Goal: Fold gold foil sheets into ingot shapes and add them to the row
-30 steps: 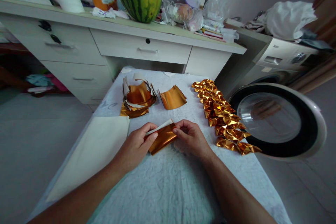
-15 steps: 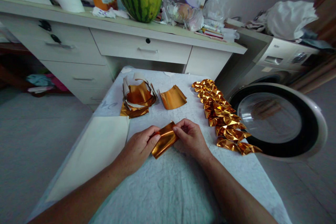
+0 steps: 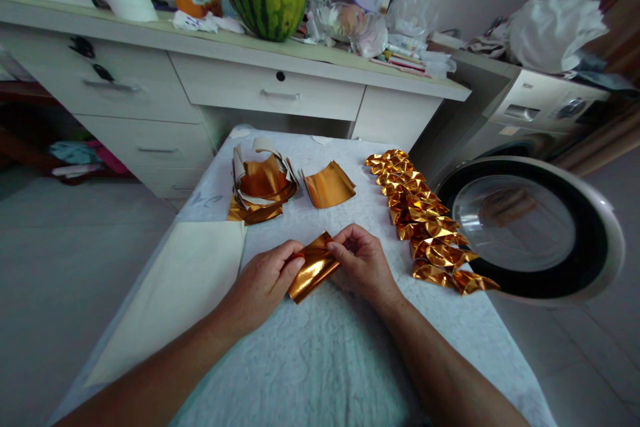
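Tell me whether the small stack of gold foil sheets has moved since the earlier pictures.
No: the small foil stack lies as far from the far edge of the table as before.

At upper centre we see a green striped cut watermelon (image 3: 265, 0); at right, our silvery front-loading washing machine (image 3: 537, 103) with its round door open

two hands (image 3: 367, 265), one held foil (image 3: 314, 269)

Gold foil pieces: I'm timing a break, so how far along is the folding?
Folded pieces lined up at right look done. The left hand and right hand hold a gold sheet, in progress. Curled sheets and a smaller stack beyond the hands seem left.
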A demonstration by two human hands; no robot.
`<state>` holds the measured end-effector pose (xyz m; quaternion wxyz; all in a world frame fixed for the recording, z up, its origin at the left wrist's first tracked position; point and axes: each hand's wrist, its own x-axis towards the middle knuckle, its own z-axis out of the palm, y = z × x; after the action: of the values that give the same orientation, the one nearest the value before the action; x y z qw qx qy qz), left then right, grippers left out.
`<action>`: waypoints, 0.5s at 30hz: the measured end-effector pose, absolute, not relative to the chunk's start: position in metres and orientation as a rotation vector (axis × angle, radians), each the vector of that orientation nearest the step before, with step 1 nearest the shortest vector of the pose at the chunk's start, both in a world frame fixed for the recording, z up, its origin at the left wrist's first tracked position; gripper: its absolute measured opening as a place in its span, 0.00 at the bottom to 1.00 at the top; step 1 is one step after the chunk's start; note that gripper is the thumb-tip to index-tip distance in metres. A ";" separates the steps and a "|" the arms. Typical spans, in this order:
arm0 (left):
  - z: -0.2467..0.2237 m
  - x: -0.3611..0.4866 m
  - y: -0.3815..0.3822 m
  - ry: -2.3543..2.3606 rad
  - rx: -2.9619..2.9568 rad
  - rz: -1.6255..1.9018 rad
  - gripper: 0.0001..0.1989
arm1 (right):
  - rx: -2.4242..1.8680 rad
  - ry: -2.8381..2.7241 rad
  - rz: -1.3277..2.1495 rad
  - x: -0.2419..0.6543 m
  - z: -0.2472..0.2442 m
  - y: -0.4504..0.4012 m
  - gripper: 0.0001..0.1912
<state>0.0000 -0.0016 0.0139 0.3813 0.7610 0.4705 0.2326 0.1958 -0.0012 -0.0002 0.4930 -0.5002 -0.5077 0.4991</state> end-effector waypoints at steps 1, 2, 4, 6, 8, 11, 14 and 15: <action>0.014 0.000 -0.002 1.199 1.942 0.592 0.12 | -1.204 -1.220 1.223 0.196 0.000 -0.001 0.14; 0.014 0.000 -0.002 1.197 1.942 0.591 0.12 | -1.195 -1.209 1.230 0.195 -0.001 -0.001 0.14; 0.014 0.000 -0.002 1.197 1.945 0.589 0.12 | -1.184 -1.190 1.234 0.195 -0.001 -0.001 0.15; 0.014 0.000 -0.002 1.202 1.950 0.589 0.12 | -1.176 -1.178 1.257 0.195 -0.001 0.000 0.17; 0.014 0.000 -0.002 1.204 1.957 0.585 0.12 | -1.170 -1.175 1.309 0.195 -0.001 0.000 0.16; 0.013 0.000 -0.002 1.208 1.964 0.579 0.12 | -1.161 -1.187 1.364 0.195 0.000 0.000 0.14; 0.012 0.000 -0.002 1.208 1.968 0.572 0.12 | -1.157 -1.180 1.359 0.196 0.000 -0.001 0.14; 0.012 0.000 -0.002 1.206 1.969 0.573 0.12 | -1.158 -1.180 1.351 0.196 0.001 -0.001 0.14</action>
<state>0.0000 -0.0020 0.0122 0.3720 0.7683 0.4706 0.2235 0.1957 -0.0013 0.0008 0.4820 -0.4751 -0.4843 0.5544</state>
